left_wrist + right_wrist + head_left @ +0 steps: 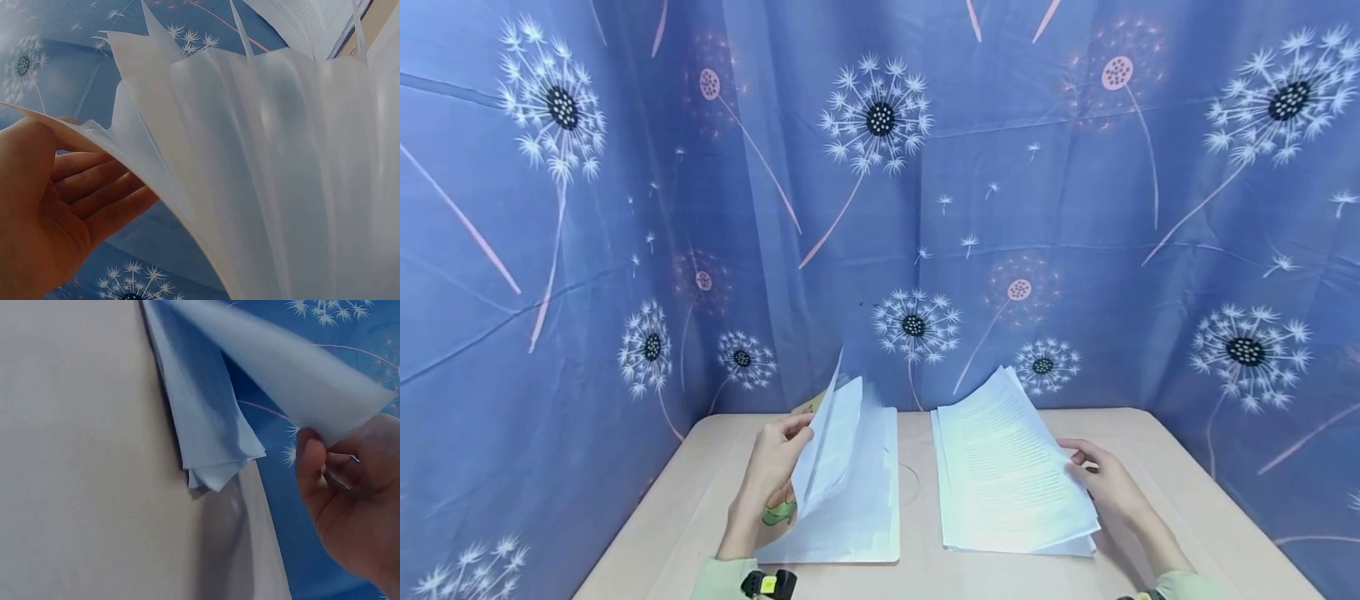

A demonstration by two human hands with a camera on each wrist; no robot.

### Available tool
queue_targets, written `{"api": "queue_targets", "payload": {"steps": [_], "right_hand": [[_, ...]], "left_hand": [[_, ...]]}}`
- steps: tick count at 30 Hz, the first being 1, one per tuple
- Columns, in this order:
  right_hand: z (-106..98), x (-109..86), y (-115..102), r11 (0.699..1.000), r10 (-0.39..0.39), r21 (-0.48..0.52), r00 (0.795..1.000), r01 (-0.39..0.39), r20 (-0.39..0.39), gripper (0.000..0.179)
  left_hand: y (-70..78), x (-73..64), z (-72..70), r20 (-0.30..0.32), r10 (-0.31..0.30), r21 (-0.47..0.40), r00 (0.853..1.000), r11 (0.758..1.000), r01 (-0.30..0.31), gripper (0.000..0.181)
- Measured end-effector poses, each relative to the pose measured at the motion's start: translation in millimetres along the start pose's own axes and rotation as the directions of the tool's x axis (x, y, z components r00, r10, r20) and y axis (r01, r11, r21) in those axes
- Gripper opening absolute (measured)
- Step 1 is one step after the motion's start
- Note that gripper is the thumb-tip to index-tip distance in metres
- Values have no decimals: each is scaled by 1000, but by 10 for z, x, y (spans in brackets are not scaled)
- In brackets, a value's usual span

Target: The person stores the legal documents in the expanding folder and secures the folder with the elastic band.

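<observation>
On the left of the table lies an open folder of clear plastic sleeves (868,500), its cover lifted on the left side. My left hand (766,467) grips that raised cover near its outer edge, thumb on the inner side and fingers behind it. In the left wrist view, the sleeves (281,162) fan upward beside the left hand (69,206). On the right is a stack of printed paper (1000,467), slightly spread. My right hand (1108,483) pinches the right edge of its upper paper; in the right wrist view, a lifted sheet (300,375) curls above the rest.
The pale wooden table (917,533) has rounded back corners. A blue curtain (970,208) with dandelion prints hangs behind it and along both sides. A dark wristband (769,583) is on the left wrist. A strip of tabletop separates the folder from the paper stack.
</observation>
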State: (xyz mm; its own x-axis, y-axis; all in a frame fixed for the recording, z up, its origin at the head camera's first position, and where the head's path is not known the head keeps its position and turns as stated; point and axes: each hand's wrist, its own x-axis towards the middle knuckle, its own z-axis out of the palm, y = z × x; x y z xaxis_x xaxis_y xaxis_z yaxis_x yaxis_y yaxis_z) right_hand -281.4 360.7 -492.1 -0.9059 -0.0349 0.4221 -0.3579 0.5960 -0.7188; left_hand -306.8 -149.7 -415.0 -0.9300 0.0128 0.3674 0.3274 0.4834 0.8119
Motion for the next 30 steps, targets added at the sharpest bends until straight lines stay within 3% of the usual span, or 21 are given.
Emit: {"api": "queue_targets", "payload": {"steps": [5,14,20,30], "right_hand": [[-32,-7,12,995,-23,95,1000,23,-6,38],[-106,41,-136,992,53,117,999,-53,3,45],[-131,73,-245,978,92,186,996,-90,1,48],[-125,106,-384,968,52,246,999,-50,0,46]], "left_hand": [[-11,6,19,-7,-11,8,1000,1000,11,31],[-12,4,21,1,-8,14,1000,1000,8,32],[-11,18,24,-8,-10,4,1000,1000,10,32],[-16,14,25,-14,-9,8,1000,1000,9,31]]}}
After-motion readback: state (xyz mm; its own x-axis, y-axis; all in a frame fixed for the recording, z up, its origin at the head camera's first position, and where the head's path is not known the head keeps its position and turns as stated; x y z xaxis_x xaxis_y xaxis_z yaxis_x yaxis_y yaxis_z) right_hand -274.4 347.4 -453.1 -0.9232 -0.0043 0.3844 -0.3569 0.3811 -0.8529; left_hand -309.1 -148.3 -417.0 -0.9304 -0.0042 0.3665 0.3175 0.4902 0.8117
